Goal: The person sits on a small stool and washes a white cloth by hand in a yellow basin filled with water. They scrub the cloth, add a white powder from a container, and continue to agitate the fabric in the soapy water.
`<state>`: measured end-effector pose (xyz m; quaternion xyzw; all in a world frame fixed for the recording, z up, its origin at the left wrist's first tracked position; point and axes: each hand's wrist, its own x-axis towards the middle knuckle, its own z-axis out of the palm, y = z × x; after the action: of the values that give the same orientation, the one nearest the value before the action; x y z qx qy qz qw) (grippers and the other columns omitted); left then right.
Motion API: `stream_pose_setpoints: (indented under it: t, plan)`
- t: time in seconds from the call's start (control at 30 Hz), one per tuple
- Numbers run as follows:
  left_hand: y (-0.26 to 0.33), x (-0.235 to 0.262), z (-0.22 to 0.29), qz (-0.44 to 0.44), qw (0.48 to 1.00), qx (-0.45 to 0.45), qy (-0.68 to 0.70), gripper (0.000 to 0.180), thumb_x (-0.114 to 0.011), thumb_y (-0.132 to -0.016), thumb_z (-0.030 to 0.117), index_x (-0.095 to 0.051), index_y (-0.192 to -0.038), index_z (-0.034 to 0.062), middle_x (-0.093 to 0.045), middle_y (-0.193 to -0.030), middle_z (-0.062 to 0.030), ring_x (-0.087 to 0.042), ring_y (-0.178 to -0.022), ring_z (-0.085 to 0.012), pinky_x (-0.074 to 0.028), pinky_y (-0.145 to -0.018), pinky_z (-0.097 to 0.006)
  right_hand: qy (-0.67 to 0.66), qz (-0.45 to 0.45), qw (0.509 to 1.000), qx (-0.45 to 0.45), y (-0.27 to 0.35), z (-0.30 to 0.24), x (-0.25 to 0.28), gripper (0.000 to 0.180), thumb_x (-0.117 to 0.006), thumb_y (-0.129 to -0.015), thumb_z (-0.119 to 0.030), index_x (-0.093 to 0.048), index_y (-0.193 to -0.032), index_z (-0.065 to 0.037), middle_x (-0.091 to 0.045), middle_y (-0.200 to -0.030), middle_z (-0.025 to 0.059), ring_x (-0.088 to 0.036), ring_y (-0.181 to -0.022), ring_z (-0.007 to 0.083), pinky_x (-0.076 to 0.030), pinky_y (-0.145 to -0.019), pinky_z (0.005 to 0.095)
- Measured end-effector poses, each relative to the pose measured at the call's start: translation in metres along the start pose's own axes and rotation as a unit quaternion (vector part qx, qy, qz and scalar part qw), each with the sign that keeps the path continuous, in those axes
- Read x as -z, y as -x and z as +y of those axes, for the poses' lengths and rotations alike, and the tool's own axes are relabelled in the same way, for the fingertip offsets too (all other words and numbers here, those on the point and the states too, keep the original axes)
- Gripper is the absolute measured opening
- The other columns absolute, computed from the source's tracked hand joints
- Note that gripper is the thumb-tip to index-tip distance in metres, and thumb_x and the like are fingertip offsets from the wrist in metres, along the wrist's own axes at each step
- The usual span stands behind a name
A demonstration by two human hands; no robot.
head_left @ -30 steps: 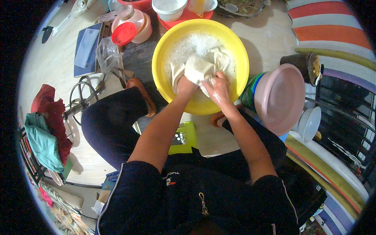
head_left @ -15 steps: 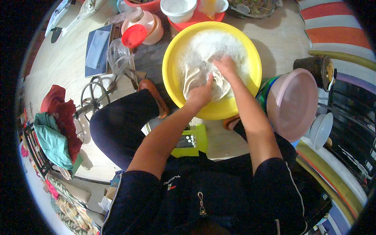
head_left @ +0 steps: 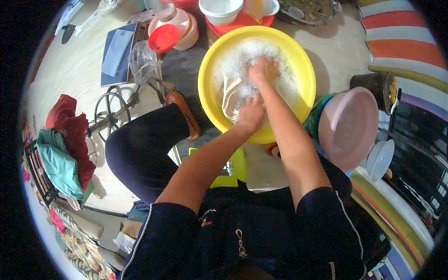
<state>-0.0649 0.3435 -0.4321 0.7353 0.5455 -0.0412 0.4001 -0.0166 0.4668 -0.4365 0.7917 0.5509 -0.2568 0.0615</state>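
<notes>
Head | both hands (head_left: 257,93) press cloth (head_left: 230,95) in basin (head_left: 205,84) | cloth axis near-far

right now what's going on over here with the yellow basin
A person sits on the floor with both hands in a yellow basin of soapy water. The left hand presses on a pale cloth at the near side, and the right hand is pushed into the foam farther in. A pink basin stands beside it on the person's right.
</notes>
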Motion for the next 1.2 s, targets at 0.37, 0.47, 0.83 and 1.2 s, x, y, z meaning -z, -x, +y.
stream_pose_setpoints:
  t: [0.37,0.47,0.83,1.2]
  plan:
    - [-0.019,0.013,-0.011,-0.149,0.984,0.091,-0.016,0.045,-0.058,-0.072,0.023,-0.050,-0.115,0.0125,-0.056,-0.110,-0.0120,-0.057,-0.099,-0.0265,-0.046,-0.081,-0.041,-0.343,-0.026,0.891,0.296,0.027,0.107,0.033,0.028,-0.046,-0.066,0.004,-0.053,-0.092,-0.003,-0.053,-0.090,0.0055,-0.053,-0.086,0.0153,-0.043,-0.075,0.0278]
    - [-0.019,-0.030,-0.031,-0.004,0.998,0.060,0.013,0.045,-0.054,-0.076,0.028,-0.050,-0.118,0.0144,-0.050,-0.122,-0.0102,-0.049,-0.112,-0.0241,-0.040,-0.092,-0.037,-0.266,-0.010,0.900,0.344,0.081,0.094,0.025,0.034,-0.052,-0.070,-0.003,-0.057,-0.103,-0.009,-0.054,-0.098,0.0090,-0.053,-0.092,0.0202,-0.043,-0.080,0.0310]
    - [-0.019,-0.005,-0.018,-0.113,0.982,0.134,0.072,0.053,-0.067,-0.070,0.013,-0.045,-0.117,0.0067,-0.048,-0.121,-0.0162,-0.050,-0.110,-0.0320,-0.044,-0.088,-0.044,0.052,-0.054,0.988,0.138,0.014,0.037,-0.018,0.044,-0.056,-0.076,-0.041,-0.059,-0.105,-0.007,-0.059,-0.098,0.0192,-0.058,-0.089,0.0360,-0.044,-0.077,0.0468]
    - [-0.032,-0.024,-0.031,-0.012,0.989,0.119,0.084,0.044,-0.057,-0.072,0.012,-0.039,-0.112,0.0036,-0.055,-0.104,-0.0213,-0.056,-0.097,-0.0367,-0.045,-0.083,-0.044,-0.357,-0.092,0.912,0.178,-0.006,0.099,0.017,0.020,-0.064,-0.073,-0.025,-0.060,-0.074,-0.005,-0.058,-0.087,0.0110,-0.053,-0.085,0.0285,-0.041,-0.075,0.0372]
